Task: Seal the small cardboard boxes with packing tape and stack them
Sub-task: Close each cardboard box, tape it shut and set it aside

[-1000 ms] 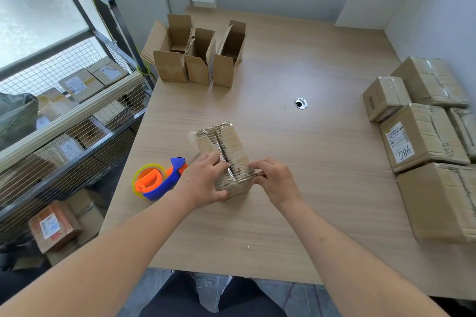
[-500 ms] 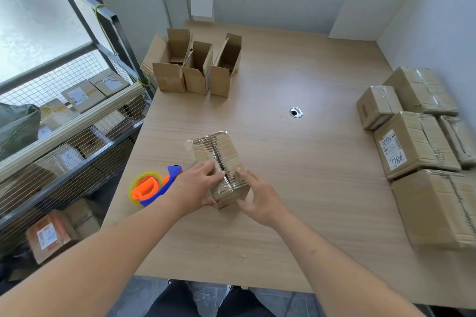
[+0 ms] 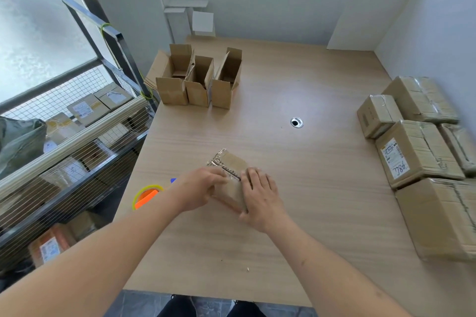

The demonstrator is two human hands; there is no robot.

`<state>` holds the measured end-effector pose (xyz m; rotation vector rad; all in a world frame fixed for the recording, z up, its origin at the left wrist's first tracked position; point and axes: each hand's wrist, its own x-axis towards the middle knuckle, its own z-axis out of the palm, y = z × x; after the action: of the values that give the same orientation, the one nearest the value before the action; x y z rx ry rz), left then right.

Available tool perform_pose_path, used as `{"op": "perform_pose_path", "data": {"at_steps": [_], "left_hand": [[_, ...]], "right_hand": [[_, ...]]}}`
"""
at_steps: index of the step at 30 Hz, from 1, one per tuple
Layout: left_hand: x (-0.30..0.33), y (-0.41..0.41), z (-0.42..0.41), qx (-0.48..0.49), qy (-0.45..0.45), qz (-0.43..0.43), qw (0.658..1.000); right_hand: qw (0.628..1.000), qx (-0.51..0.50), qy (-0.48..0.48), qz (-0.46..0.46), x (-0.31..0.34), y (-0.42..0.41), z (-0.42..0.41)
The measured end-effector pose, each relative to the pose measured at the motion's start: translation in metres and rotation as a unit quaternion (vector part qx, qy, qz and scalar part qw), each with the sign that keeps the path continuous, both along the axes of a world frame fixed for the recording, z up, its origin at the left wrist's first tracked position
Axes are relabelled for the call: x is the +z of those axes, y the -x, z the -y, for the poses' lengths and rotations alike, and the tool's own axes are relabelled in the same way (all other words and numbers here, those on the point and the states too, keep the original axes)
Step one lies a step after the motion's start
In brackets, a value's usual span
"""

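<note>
Box (image 3: 230, 183) at table (image 3: 322, 162) front centre is gripped by left hand (image 3: 199, 189) and pressed flat by right hand (image 3: 258, 194). Crinkled tape (image 3: 219, 159) at the far end could lift if left unsmoothed; dispenser (image 3: 146, 195) near the edge could be knocked off.

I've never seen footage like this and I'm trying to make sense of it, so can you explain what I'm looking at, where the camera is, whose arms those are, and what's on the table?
There is no machine here. The camera sits on a person's head and looks forward and down, so the two bare arms reaching in from the bottom are the wearer's own.

Both hands are on one small cardboard box in the middle of the wooden table. The left hand holds its left side, and the right hand lies across its top and right side. Shiny tape runs along the box's top seam.

Beside the left arm lies a tape dispenser, orange and yellow. At the far left stand three open boxes, not yet sealed. Along the right edge sit taped parcels, one bearing a label.
</note>
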<state>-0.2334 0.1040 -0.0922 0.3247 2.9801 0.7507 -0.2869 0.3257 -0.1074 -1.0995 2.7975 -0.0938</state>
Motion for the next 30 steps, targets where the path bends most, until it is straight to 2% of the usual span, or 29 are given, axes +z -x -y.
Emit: {"op": "perform_pose_path", "data": {"at_steps": [3, 5, 7, 12, 16, 22, 30], "left_hand": [[0.0, 0.002, 0.005, 0.049, 0.01, 0.011, 0.999], [-0.001, -0.005, 0.006, 0.053, 0.023, 0.057, 0.997], [-0.007, -0.012, 0.008, 0.05, 0.016, 0.066, 0.996], [-0.019, -0.02, 0.009, 0.054, 0.044, -0.004, 0.998], [-0.023, -0.019, 0.006, 0.063, 0.031, -0.006, 0.998], [-0.035, -0.018, -0.007, 0.053, 0.083, -0.081, 0.992], [-0.019, -0.017, -0.012, 0.044, 0.148, -0.086, 0.984]], "right_hand": [[0.999, 0.004, -0.031, -0.013, 0.009, 0.013, -0.005], [0.999, -0.009, -0.034, 0.0, 0.013, 0.019, -0.004], [0.999, -0.012, -0.031, -0.005, 0.013, 0.024, -0.001], [0.999, -0.018, -0.013, 0.048, 0.011, 0.032, 0.0], [0.997, -0.022, -0.021, 0.066, 0.007, 0.032, 0.004], [0.996, -0.027, -0.03, 0.081, 0.008, 0.028, 0.005], [0.991, -0.028, -0.085, 0.096, 0.007, 0.023, 0.015]]}}
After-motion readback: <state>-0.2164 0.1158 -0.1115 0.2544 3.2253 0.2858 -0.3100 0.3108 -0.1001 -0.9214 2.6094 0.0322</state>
